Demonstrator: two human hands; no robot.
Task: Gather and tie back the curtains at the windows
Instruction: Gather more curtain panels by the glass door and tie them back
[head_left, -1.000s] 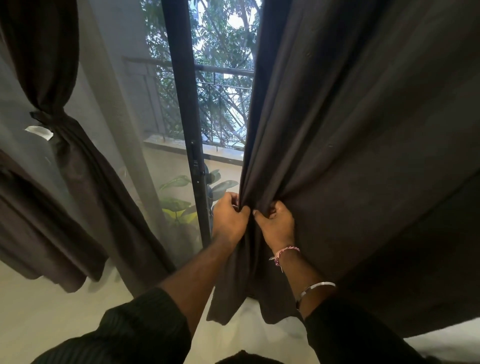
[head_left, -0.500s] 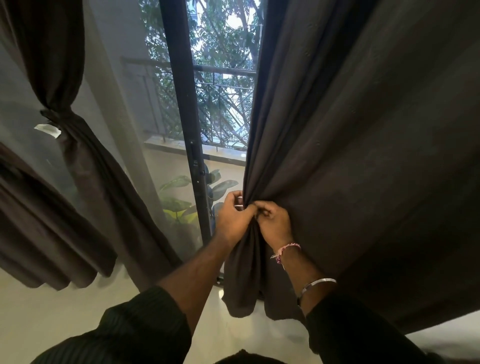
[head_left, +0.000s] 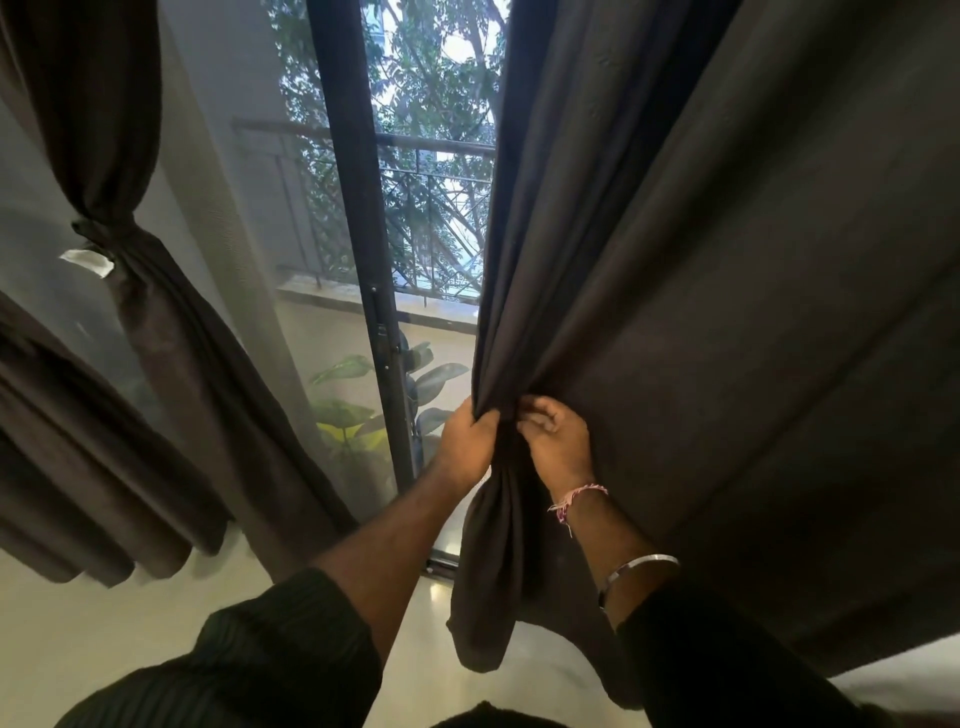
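- The right-hand curtain (head_left: 701, 312) is hanging in front of the person, to the right of the dark door frame (head_left: 358, 234), and its inner edge is being bunched into a narrow rope of folds at about waist height of the drape.
- The left hand (head_left: 466, 435) is wrapping its fingers around the gathered edge from the window side, probably so the folds are not slipping loose while more cloth is being collected.
- The right hand (head_left: 556, 441) is curling against the same bunch from the room side, fingertips pinching the fabric just beside the left hand; the 2 hands are nearly touching across the gather.
- Both forearms are reaching forward and slightly upward, converging on the bunch, with dark sleeves pushed back; a thread band (head_left: 576, 498) and a metal bangle (head_left: 639, 566) are sitting on the right wrist.
- Below the grip, the collected cloth is hanging as a loose tail above the floor (head_left: 104, 623).
- The left-hand curtain (head_left: 119, 156) is already cinched with a tie (head_left: 104, 234), a white tag (head_left: 88, 261) showing beside it, so I judge this second curtain is the remaining work.
- No tie-back for this curtain is visible.
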